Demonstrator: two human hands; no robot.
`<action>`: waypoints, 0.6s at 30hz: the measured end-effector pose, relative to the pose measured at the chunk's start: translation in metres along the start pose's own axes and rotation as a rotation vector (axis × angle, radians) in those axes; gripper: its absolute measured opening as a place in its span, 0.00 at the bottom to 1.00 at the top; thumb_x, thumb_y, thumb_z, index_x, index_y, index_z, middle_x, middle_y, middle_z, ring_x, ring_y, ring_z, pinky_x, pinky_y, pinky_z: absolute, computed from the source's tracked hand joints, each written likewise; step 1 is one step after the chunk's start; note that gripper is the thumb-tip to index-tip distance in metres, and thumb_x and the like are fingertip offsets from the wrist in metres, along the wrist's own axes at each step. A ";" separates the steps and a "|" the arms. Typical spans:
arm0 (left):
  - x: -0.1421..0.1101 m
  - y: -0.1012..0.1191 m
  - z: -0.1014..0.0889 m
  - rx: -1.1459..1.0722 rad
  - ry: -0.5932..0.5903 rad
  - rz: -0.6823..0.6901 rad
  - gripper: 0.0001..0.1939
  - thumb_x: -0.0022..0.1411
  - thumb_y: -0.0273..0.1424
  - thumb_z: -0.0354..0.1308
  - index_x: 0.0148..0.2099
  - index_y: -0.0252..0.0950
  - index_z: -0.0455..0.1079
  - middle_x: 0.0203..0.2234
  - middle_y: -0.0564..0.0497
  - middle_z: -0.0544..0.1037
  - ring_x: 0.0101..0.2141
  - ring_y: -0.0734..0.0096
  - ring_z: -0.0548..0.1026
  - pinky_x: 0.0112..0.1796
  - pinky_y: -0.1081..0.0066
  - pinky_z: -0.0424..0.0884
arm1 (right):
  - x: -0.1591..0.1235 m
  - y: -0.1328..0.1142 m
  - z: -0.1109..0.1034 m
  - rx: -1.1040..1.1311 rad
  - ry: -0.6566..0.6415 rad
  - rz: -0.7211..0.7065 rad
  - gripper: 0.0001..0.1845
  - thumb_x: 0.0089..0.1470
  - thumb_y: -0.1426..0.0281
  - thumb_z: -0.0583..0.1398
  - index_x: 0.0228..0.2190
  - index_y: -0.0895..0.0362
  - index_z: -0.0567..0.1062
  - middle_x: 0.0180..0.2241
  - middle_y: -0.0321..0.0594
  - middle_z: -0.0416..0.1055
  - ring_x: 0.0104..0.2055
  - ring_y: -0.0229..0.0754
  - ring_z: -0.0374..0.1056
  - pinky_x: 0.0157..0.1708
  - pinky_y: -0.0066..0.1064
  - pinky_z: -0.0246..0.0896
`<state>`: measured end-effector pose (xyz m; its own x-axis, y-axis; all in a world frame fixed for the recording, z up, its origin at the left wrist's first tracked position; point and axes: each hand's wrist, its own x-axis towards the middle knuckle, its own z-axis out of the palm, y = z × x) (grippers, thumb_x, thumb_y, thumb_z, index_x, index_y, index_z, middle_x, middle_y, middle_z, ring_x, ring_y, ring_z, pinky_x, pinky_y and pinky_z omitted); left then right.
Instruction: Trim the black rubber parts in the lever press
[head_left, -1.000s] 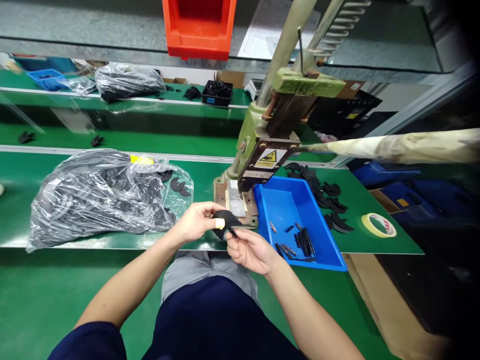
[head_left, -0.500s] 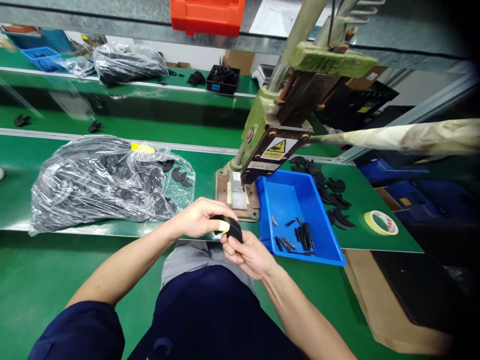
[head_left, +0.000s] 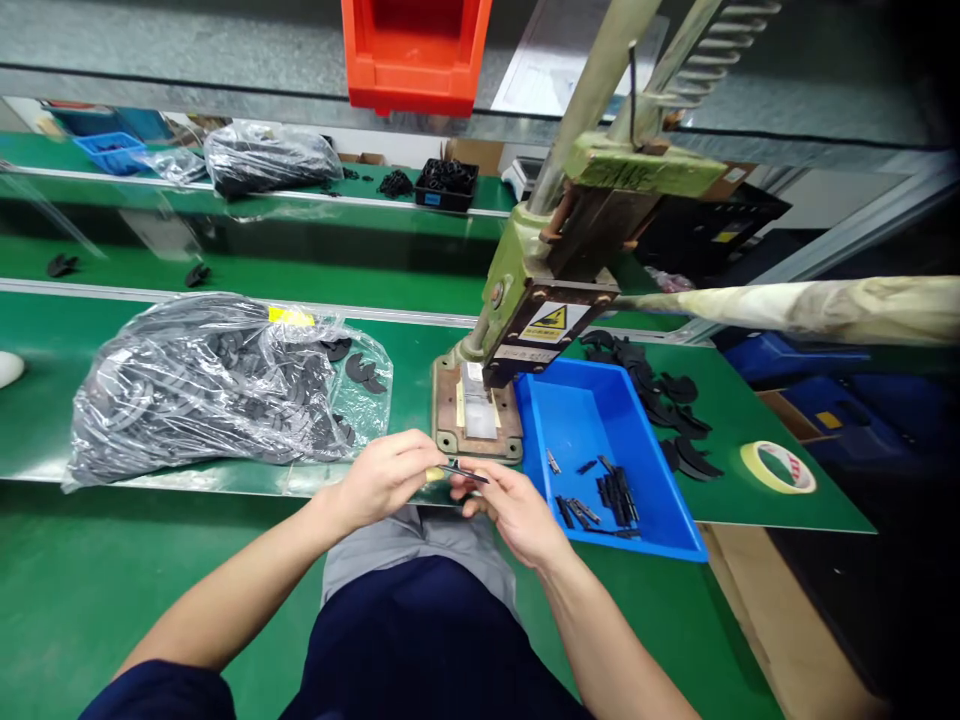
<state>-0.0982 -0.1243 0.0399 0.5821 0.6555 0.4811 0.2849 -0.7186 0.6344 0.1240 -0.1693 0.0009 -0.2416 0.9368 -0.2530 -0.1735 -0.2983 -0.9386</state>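
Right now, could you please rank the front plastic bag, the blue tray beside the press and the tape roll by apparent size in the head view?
1. Front plastic bag
2. Blue tray
3. Tape roll

The black piece (head_left: 468, 474) has turned edge-on.

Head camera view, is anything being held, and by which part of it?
Yes, a thin dark piece, seen nearly edge-on: the left hand pinches its left end, the right hand holds its right part.

Bright red bin (head_left: 417, 62) at the top, plain blue tray (head_left: 592, 410) right of centre, solid green tabletop (head_left: 772, 400) around it.
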 end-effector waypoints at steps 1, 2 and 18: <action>-0.004 0.000 -0.001 0.093 0.018 0.091 0.11 0.69 0.25 0.51 0.45 0.35 0.75 0.37 0.44 0.80 0.37 0.69 0.77 0.39 0.72 0.73 | 0.000 -0.002 -0.004 -0.062 0.054 -0.045 0.18 0.57 0.56 0.62 0.44 0.54 0.77 0.40 0.43 0.78 0.32 0.36 0.71 0.34 0.31 0.69; -0.007 0.000 -0.002 0.165 0.021 0.155 0.12 0.69 0.24 0.50 0.47 0.35 0.74 0.37 0.44 0.80 0.37 0.69 0.77 0.39 0.73 0.73 | 0.001 -0.004 -0.007 -0.124 0.095 -0.090 0.17 0.58 0.57 0.61 0.44 0.53 0.77 0.40 0.43 0.78 0.32 0.36 0.71 0.36 0.32 0.69; -0.012 -0.001 -0.008 0.327 -0.010 0.321 0.11 0.71 0.23 0.48 0.49 0.34 0.70 0.37 0.44 0.80 0.39 0.68 0.78 0.40 0.70 0.76 | 0.027 -0.055 -0.003 -0.802 -0.360 -0.646 0.11 0.59 0.70 0.60 0.42 0.54 0.80 0.40 0.42 0.81 0.43 0.39 0.76 0.45 0.32 0.72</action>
<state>-0.1113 -0.1296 0.0381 0.6873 0.3867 0.6149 0.3136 -0.9215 0.2291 0.1302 -0.1270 0.0449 -0.6163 0.7266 0.3037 0.2733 0.5590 -0.7828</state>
